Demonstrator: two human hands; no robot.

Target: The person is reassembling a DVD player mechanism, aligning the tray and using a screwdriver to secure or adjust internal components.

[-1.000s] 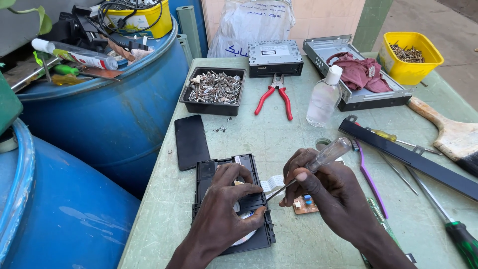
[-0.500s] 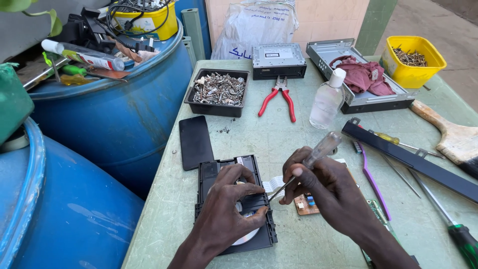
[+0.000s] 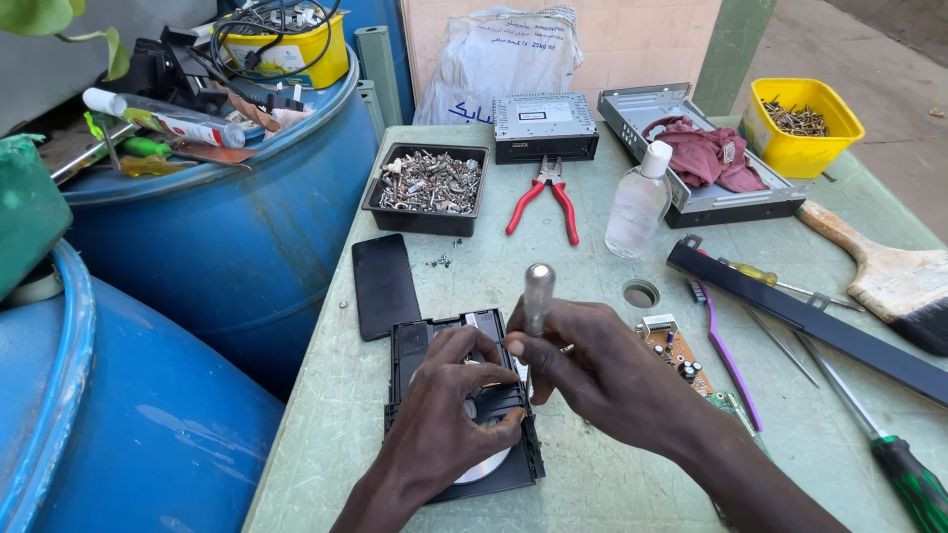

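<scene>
A black disc drive mechanism (image 3: 415, 350) with a silver disc showing at its lower edge lies on the green table (image 3: 592, 484) in front of me. My left hand (image 3: 449, 419) rests on top of it, fingers pressing its middle. My right hand (image 3: 592, 370) grips a screwdriver with a clear handle (image 3: 537, 291), held nearly upright with its tip down at the mechanism. A small circuit board (image 3: 676, 353) lies just right of my right hand.
A black phone (image 3: 384, 284), a tray of screws (image 3: 427, 185), red pliers (image 3: 545, 197), a clear bottle (image 3: 637, 202), a car stereo (image 3: 544, 126), a metal case with a red cloth (image 3: 706, 158), a yellow tub (image 3: 800, 123), a paintbrush (image 3: 889, 276) and a green screwdriver (image 3: 904, 474) lie around. Blue barrels (image 3: 227, 247) stand left.
The screwdriver has swung from a slant to nearly upright, and my right hand has moved left over the mechanism. My left hand stays on the drive.
</scene>
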